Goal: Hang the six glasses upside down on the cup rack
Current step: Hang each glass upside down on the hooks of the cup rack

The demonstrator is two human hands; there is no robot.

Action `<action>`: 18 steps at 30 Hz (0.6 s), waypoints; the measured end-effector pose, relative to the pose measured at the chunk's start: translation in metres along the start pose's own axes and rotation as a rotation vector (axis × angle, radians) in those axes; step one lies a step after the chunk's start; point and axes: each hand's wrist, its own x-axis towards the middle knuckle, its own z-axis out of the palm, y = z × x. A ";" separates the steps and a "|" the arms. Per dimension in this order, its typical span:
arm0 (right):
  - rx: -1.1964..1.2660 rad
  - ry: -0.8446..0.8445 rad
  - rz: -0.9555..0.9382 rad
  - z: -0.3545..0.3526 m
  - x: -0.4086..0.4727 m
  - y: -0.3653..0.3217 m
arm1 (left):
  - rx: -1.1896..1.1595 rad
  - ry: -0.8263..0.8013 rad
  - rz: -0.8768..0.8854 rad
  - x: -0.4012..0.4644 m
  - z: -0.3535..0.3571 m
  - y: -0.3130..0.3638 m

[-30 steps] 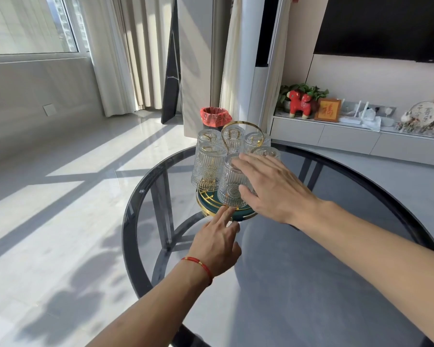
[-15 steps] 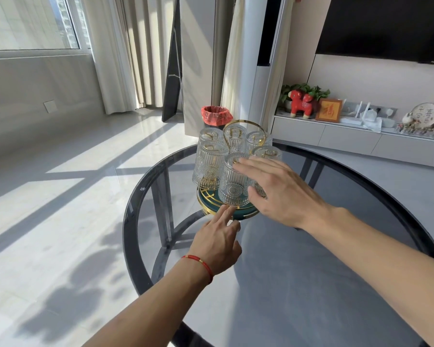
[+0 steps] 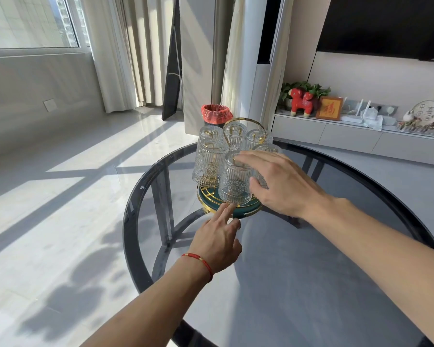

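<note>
I am looking down at a round, dark, smoked-glass table (image 3: 311,284) whose black rim curves around me, with pale floor tiles striped by sunlight to the left. Nearest me, my left hand (image 3: 217,242), a red string bracelet (image 3: 201,262) on its wrist, lies low over the glass with fingers loosely extended, fingertips touching the near edge of the cup rack (image 3: 246,209) and holding nothing. My right hand (image 3: 278,186) comes in from the right, fingers spread open, resting across the top of the nearest glass (image 3: 234,182) without closing around it. The rack stands on the far half of the table: a round dark-green base with gold wire and an upright gold loop handle (image 3: 243,132). Six ribbed clear glasses stand on it upside down, long axes vertical, mouths down, clustered around the handle. Beyond the table are a bin with a red liner (image 3: 216,114), cream curtains (image 3: 115,53), a window at far left, and at far right a low cabinet with a red toy animal (image 3: 301,101) under a dark screen (image 3: 386,23).
</note>
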 end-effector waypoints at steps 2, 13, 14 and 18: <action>-0.007 -0.008 0.011 0.001 0.001 0.000 | 0.000 -0.003 -0.001 0.000 0.000 0.000; -0.028 -0.039 0.012 0.001 0.001 0.000 | -0.001 -0.008 -0.005 0.000 -0.001 0.000; -0.030 -0.038 0.011 0.000 0.001 0.001 | -0.001 -0.007 -0.003 0.000 -0.001 0.000; -0.004 0.082 0.082 -0.007 0.000 0.013 | 0.006 -0.012 -0.006 0.000 0.000 -0.001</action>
